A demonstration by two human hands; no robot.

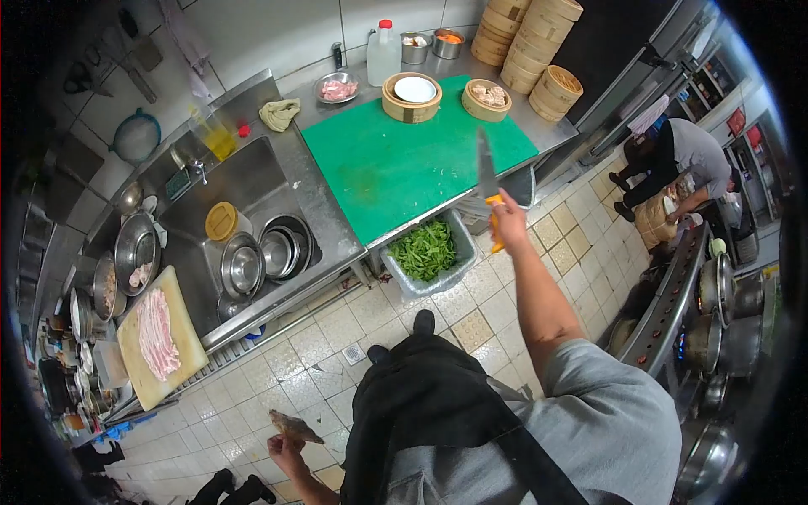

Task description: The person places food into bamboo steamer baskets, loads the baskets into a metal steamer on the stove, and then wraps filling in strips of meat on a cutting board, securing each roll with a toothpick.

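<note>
The right hand [510,220] closes round a knife [487,177], blade best aimed over the green board [379,160], away from the body, while the left hand [290,455], well apart, pinches a brown piece [295,427] above the floor [310,389], needing a steady hold.

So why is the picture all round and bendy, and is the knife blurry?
In the head view, the corners are black and a very wide lens probably bends things, like the metal pots near the edge; same view, the knife in the right hand has a smeary blade, perhaps motion blur; also there, shiny glints dot the floor tiles.
</note>
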